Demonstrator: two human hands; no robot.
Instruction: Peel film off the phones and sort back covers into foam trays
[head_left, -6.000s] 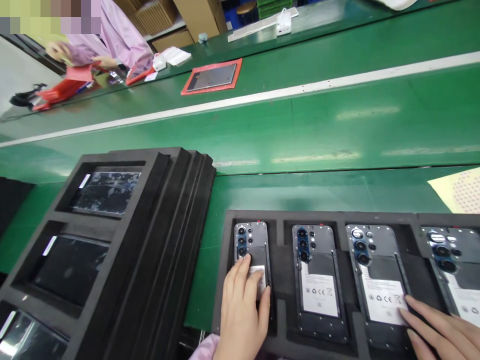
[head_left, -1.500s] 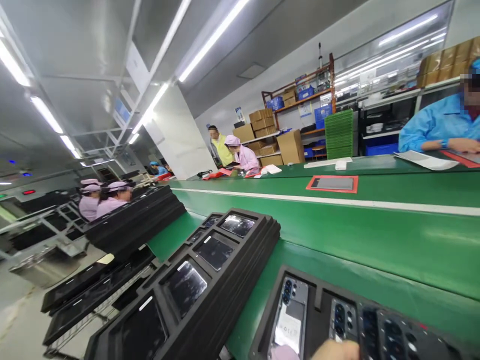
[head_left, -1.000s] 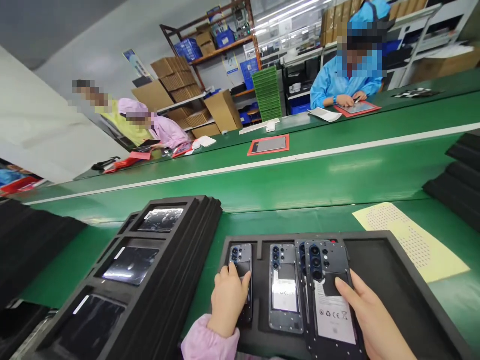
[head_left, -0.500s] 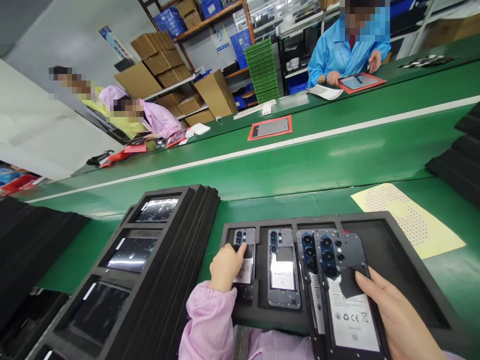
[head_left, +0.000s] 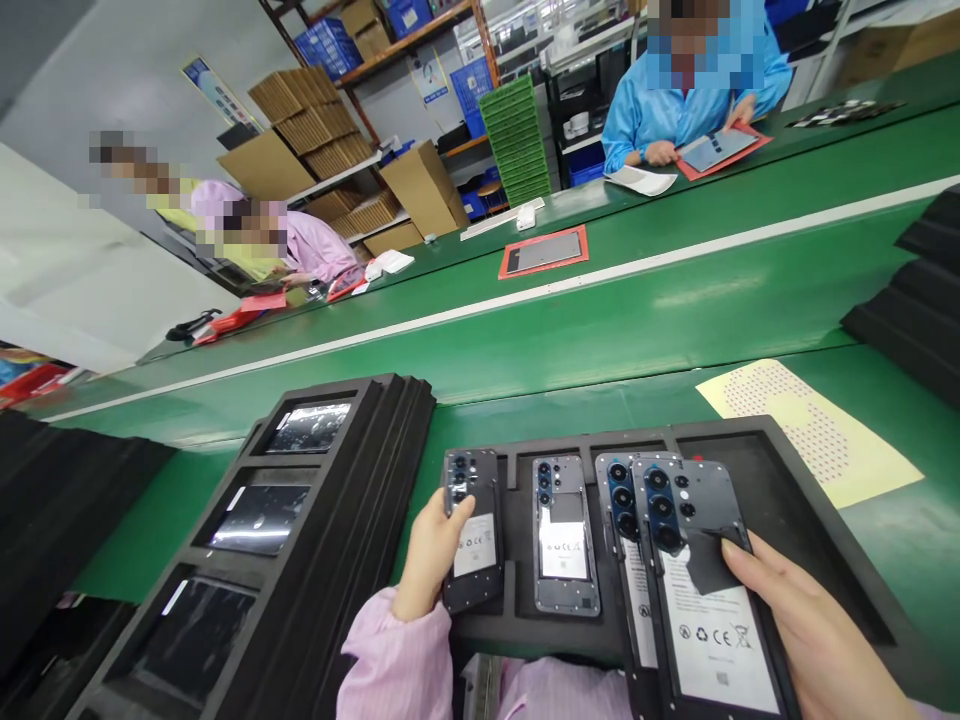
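My left hand (head_left: pixel 435 550) grips a phone without its back cover (head_left: pixel 477 545) by its left edge, thumb on top, over the left end of a black foam tray (head_left: pixel 517 470). In the tray's second slot lies another such phone (head_left: pixel 564 535), its white battery label facing up. My right hand (head_left: pixel 802 610) is closed on two overlapping coverless phones: the front one (head_left: pixel 720 630) shows three camera lenses and a battery label, and the rear one (head_left: pixel 626 560) peeks out at its left. The thumb presses near a dark flap on the front phone.
Left of me rises a stack of black foam trays (head_left: pixel 360 480) with screen-up phones in the top one. A yellow sticker sheet (head_left: pixel 810 430) lies behind the tray. Across the green conveyor belt (head_left: pixel 645 290), a red-edged pad (head_left: pixel 544 252) and a worker in blue (head_left: pixel 690 120) are visible.
My left hand has lifted the leftmost phone from its slot and shifted it slightly left. My right hand keeps holding its two phones, nearly still.
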